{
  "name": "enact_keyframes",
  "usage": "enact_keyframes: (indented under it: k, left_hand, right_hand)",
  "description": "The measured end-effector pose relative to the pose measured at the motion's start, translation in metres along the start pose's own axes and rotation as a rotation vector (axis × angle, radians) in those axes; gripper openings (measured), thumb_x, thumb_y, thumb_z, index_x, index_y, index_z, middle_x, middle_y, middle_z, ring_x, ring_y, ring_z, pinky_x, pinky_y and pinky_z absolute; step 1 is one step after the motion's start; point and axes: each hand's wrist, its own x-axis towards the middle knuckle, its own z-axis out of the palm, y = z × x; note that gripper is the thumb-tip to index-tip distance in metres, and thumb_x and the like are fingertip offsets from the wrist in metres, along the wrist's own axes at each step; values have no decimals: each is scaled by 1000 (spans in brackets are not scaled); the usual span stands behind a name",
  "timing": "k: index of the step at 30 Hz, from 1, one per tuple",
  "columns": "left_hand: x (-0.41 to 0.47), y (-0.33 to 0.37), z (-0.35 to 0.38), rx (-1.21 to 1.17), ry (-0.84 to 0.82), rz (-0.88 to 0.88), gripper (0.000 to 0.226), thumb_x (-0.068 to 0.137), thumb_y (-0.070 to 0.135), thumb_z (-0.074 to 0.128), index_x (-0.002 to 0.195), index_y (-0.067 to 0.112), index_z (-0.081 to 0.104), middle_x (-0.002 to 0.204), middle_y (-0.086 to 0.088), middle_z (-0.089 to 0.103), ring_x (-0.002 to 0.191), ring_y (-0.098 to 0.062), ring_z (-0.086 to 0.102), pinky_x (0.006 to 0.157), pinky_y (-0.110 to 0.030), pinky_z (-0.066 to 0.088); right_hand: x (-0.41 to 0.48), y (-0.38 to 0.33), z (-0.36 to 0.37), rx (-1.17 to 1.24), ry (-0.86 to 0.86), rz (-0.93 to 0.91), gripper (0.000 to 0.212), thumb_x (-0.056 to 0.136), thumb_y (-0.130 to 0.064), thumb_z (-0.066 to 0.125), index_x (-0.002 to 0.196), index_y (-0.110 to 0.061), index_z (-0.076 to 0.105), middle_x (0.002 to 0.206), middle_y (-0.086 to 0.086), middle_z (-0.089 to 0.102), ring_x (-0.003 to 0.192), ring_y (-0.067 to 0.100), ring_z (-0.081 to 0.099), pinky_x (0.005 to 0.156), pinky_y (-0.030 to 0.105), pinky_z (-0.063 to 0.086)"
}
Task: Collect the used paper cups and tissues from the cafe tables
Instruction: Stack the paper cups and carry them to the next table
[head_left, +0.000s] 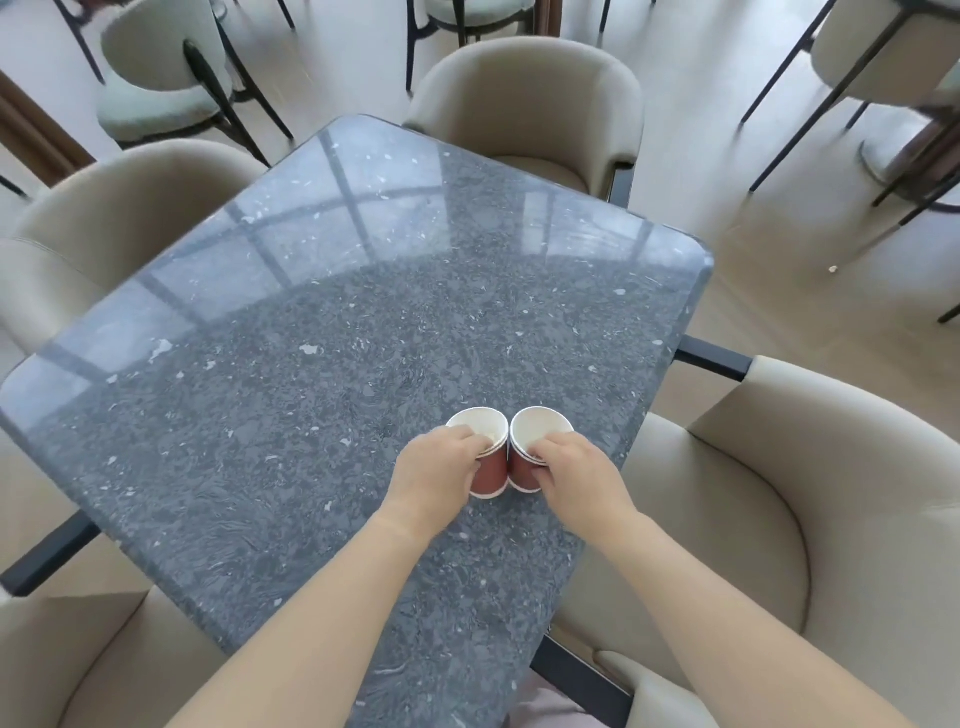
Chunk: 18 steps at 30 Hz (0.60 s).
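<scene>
Left hand (439, 470) grips left cup stack (491, 474), fingers curled over the near rim with the tips inside the mouth. Right hand (574, 475) grips right cup stack (519, 470) the same way, fingers hooked over its near rim. Both forearms are bare and reach in from the near corner of the table. The cups are red-walled paper with white insides; more than one white rim shows at each mouth, so each looks like nested cups. The two stacks are upright, side by side, with their rims touching or very nearly so. They sit close to the near-right edge of the table (337, 322), about midway along it; the bases look to be on the surface, though I cannot be sure they bear on it. The tabletop is grey speckled stone with rounded corners, glossy, with window reflections across its far-left half. Around it, left to right: a beige chair (88, 660) at the near-left edge, another beige chair (109, 218) at the far-left edge, a third (530, 93) at the far-right edge, and a fourth (789, 467) at the near-right edge. Pale green chairs (156, 73) stand beyond on a light floor (753, 291).
</scene>
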Motion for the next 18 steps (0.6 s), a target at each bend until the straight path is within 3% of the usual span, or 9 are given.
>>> enact_keyframes:
  k: [14, 18]
  left_hand:
    - [-124, -26, -47, -207, 236, 100, 22, 87, 12, 57, 107, 16, 67, 99, -3, 66, 91, -29, 58, 76, -41, 48]
    - [-172, -29, -49, -324, 261, 112, 23, 85, 11, 61, 106, 19, 67, 103, 3, 67, 92, -24, 60, 80, -38, 48]
  right_hand:
    - [-84, -106, 14, 208, 304, -12, 18, 85, -13, 60, 102, -12, 66, 101, 2, 65, 96, 25, 54, 82, 27, 38]
    - [-126, -135, 25, 222, 367, -7, 20, 84, -14, 63, 103, -14, 67, 103, 1, 67, 97, 24, 56, 84, 34, 44]
